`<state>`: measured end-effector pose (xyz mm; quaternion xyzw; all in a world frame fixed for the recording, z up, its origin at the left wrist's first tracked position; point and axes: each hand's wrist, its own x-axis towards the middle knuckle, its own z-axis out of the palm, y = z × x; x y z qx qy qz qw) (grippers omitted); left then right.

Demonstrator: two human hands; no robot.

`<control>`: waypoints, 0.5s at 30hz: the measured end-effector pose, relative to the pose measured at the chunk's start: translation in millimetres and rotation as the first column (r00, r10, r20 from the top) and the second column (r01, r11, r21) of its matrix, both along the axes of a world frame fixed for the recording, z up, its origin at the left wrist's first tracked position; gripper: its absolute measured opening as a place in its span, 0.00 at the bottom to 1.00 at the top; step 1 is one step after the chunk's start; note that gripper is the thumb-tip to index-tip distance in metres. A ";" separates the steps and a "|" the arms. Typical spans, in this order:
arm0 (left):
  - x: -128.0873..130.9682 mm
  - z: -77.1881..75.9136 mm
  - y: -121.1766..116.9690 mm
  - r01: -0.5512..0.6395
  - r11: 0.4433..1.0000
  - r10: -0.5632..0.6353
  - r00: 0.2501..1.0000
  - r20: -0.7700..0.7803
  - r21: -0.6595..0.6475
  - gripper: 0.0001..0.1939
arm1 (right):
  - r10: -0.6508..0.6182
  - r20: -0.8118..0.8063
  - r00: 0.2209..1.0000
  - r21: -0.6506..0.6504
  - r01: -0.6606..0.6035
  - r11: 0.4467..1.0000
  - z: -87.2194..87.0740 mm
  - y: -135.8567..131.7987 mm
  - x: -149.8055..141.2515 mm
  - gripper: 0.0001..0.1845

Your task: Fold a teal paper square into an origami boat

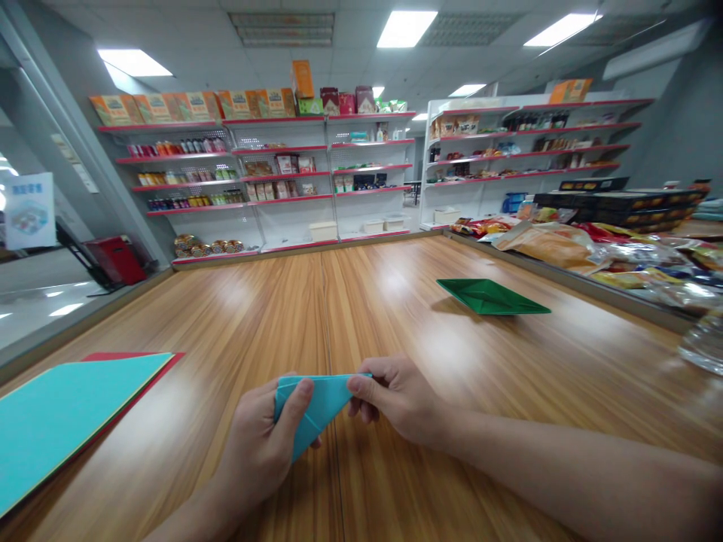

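Observation:
A folded sheet of light blue paper (pixel 323 403), roughly triangular with creases showing, is held between both hands above the wooden table (pixel 271 316). My left hand (pixel 265 429) grips its left side, thumb on the near face and fingers behind it. The right corner is pinched between thumb and forefinger of my right hand (pixel 395 395). Beyond my right hand, a green folded paper boat shape (pixel 491 297) rests on the table. To the left lies a stack of coloured paper (pixel 73 406), light blue on top with red and yellow edges peeking out.
Snack packets (pixel 570 248) and dark boxes (pixel 626 207) are piled beyond the table's right edge. A clear plastic container (pixel 705 342) stands at the far right. Stocked shelves (pixel 288 181) line the back. A red box (pixel 116 260) sits beyond the left edge.

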<state>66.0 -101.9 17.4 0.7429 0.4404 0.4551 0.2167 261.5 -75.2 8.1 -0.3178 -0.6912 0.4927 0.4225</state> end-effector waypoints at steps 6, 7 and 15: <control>-1.8 -4.0 0.8 0.006 0.999 -0.006 1.000 0.000 -0.031 0.25 | 0.004 -0.030 1.000 0.015 -0.003 1.000 0.1 0.3 0.5 0.26; -1.6 -4.3 0.6 0.003 0.999 -0.003 1.000 0.006 -0.042 0.24 | 0.004 -0.030 1.000 0.014 -0.003 1.000 0.4 0.1 0.5 0.26; -0.6 -4.7 -0.9 0.060 0.989 -0.046 0.993 0.106 -0.132 0.25 | 0.030 -0.045 0.999 -0.039 -0.031 0.999 -1.3 -0.1 -0.7 0.31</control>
